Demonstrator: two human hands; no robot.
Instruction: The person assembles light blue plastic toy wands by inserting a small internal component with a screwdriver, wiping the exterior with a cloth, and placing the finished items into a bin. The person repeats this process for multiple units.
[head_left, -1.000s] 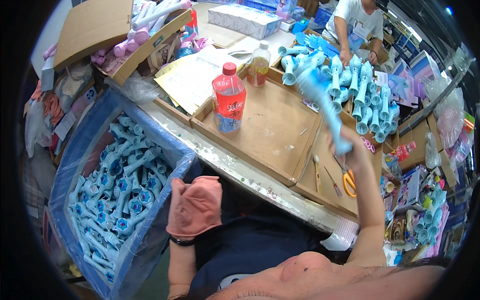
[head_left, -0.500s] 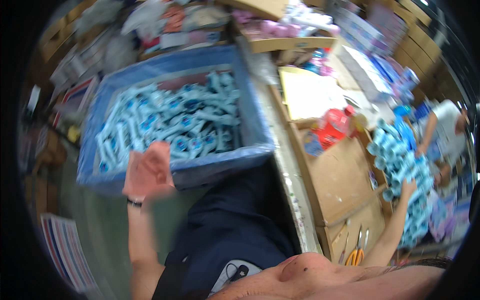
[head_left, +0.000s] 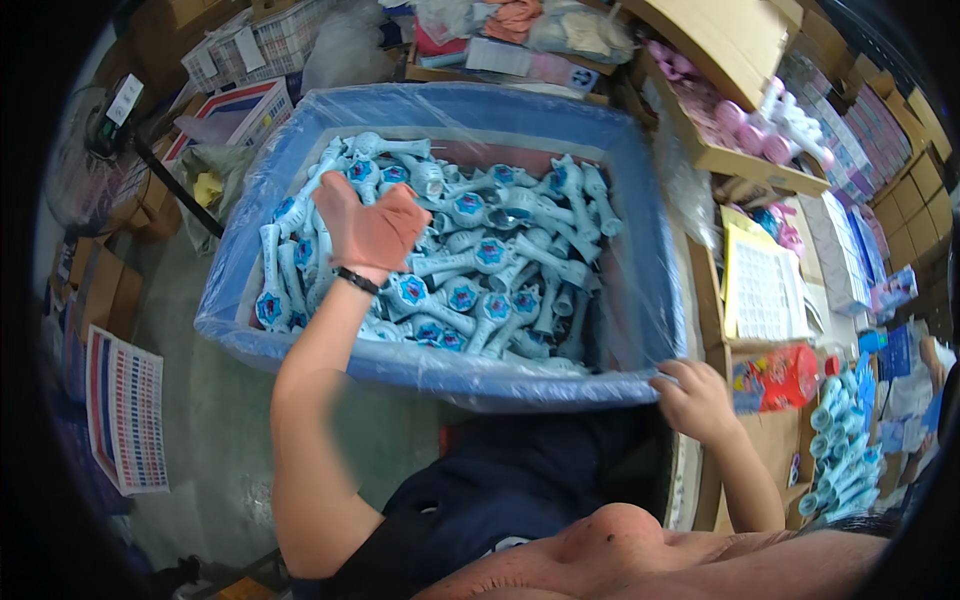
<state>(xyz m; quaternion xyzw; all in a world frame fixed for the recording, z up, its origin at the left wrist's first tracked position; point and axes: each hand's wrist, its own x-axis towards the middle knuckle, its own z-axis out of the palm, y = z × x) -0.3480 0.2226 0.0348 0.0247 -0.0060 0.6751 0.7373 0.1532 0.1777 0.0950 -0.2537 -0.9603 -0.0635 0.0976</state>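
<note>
A large blue bin [head_left: 510, 388] lined with clear plastic holds a heap of light blue plastic toy wands [head_left: 490, 258], many with a dark blue and pink star emblem on the round end. My left hand [head_left: 372, 225], in an orange-pink glove with a black band at the wrist, is over the left part of the heap. Its thumb stands apart from the fingers, and no wand shows in its grasp; the fingertips are partly hidden. At the bin's near right corner my bare right hand [head_left: 697, 400] has its fingers curled over the lined rim.
Right of the bin, a bench carries a red bottle-like pack [head_left: 775, 378], paper sheets [head_left: 765, 280] and stacked light blue pieces [head_left: 840, 440]. A carton of pink and white parts [head_left: 760, 130] stands far right. A printed sheet [head_left: 125, 410] hangs at left.
My view has swung left toward the bin. My right hand has left the light blue pieces on the bench for the bin's corner. My left hand has moved from the near edge over the heap.
</note>
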